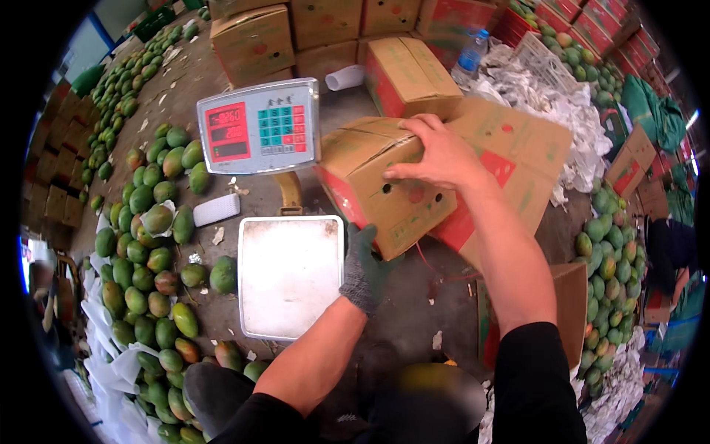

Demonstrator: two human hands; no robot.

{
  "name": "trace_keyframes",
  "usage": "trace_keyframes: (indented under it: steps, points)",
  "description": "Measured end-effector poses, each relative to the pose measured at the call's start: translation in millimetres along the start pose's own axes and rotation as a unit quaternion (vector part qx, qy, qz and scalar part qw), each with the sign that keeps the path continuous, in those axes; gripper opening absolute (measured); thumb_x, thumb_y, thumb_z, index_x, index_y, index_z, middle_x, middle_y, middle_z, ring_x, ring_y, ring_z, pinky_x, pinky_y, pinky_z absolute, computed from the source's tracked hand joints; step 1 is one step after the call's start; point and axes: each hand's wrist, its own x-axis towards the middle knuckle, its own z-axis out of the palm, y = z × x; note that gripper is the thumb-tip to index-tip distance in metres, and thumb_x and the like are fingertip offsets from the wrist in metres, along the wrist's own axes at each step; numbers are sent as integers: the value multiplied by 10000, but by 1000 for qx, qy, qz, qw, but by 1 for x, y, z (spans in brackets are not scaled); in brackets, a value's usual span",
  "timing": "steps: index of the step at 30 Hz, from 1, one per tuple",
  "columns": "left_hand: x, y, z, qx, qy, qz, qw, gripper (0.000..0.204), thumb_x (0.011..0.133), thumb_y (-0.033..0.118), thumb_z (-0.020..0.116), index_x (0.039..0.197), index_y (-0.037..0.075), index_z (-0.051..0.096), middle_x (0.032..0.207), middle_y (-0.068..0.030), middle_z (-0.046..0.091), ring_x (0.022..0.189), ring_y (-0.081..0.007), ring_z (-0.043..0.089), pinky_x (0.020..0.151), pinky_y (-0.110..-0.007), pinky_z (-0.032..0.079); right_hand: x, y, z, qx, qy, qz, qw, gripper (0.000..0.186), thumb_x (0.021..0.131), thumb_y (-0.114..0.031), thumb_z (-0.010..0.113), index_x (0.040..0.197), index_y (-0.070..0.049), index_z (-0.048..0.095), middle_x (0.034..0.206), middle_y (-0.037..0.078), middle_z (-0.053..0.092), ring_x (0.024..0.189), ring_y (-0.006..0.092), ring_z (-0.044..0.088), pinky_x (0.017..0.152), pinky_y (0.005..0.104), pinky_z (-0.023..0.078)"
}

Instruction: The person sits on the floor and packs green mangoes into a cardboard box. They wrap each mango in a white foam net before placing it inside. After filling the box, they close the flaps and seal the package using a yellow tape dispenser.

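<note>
A closed cardboard box [414, 211] with red sides and round holes is tilted to the right of the scale's metal platform [292, 277]. My left hand [361, 263], in a grey and green glove, grips its lower near corner beside the platform's edge; some of the fingers are hidden under the box. Bare, my right hand [440, 154] is curled over the box's upper right edge, thumb on the holed side. The scale's display [259, 126], with red readouts and a keypad, stands just left of the box on a post.
Green mangoes [159, 259] lie across the floor at left, with another pile [610, 255] at right. An open flattened carton [510, 163] spreads behind my right arm. Closed boxes [414, 74] stand at the back, near a water bottle [471, 55] and crumpled white wrapping [536, 103].
</note>
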Motion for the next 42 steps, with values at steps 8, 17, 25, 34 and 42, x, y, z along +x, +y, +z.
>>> trace_keyframes:
  steps: [8,17,25,34,42]
  points:
    - [94,-14,-7,346,77,264,897,844,987,364,746,1576,-14,274,1500,-235,504,1370,-340,532,1095,-418,477,28,36,26,-38,67,-35,996,1119,612,-496,979,1523,-60,497,1581,145,451,1439,469,407,1202,557,403]
    - [68,37,-33,556,-7,213,804,461,996,167,704,1427,38,602,1474,-220,570,1286,-313,633,975,-381,586,62,11,146,-210,56,-165,962,702,849,-501,815,1473,-304,560,1650,55,414,1580,365,283,1212,753,231]
    - [-63,116,-259,601,424,300,607,784,873,339,852,1470,-40,513,1420,-248,586,1335,-396,550,1186,-449,397,138,22,144,-219,52,21,974,670,963,-445,721,1568,-344,454,1737,-24,278,1585,399,262,1195,763,282]
    - [-81,118,-330,487,421,30,764,774,864,490,853,1385,-31,617,1293,-183,695,1119,-277,660,1001,-402,509,-60,28,160,-215,-84,136,963,1004,845,-399,814,1668,-171,286,1695,206,310,1560,455,281,1218,653,333]
    - [-91,89,-331,470,420,7,776,728,922,509,793,1428,14,619,1269,-143,723,1088,-251,675,965,-391,517,-153,128,188,-359,-89,176,912,904,947,-284,679,1663,8,209,1694,279,294,1523,465,370,1187,567,421]
